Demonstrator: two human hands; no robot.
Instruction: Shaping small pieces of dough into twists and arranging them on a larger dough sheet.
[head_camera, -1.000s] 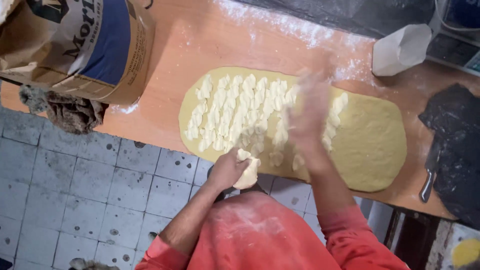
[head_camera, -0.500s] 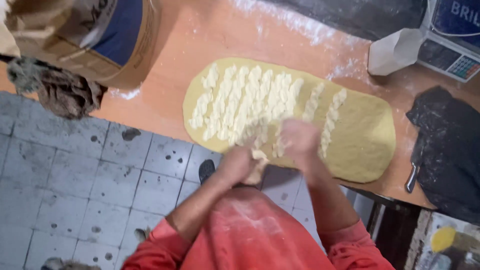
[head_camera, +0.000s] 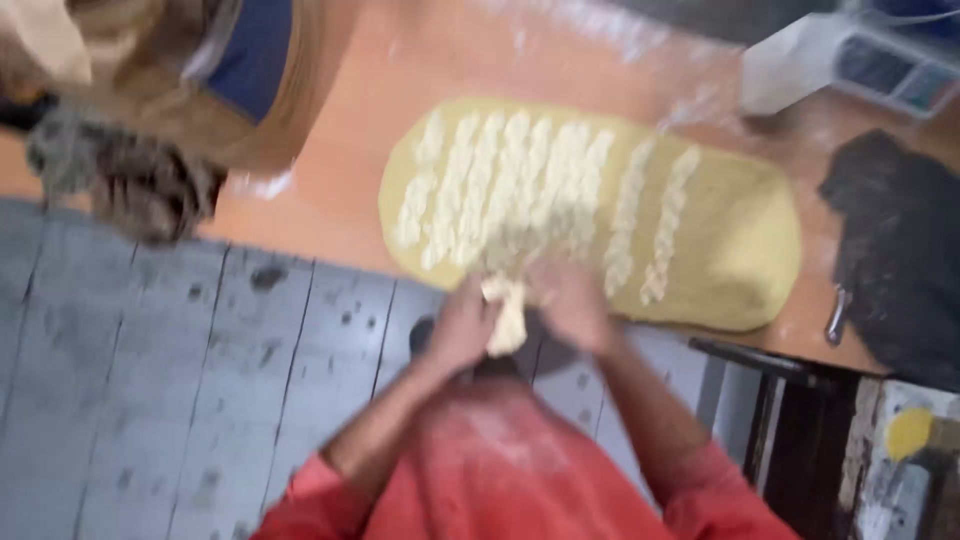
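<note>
Both hands, left hand (head_camera: 462, 325) and right hand (head_camera: 568, 305), pinch a pale lump (head_camera: 508, 318) beside the dough sheet (head_camera: 740, 240).

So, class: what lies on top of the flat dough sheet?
Rows of pale, soft strips lie across the dough sheet. Both hands, left and right, cover its near edge, hiding what lies beneath.

Orange table (head_camera: 350, 150) w/ dough sheet (head_camera: 740, 250), flour sack (head_camera: 230, 70), black cloth (head_camera: 890, 250).

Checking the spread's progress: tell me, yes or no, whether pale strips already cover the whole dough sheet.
No. The right end of the dough sheet is bare; pale strips cover only the left and middle.
</note>
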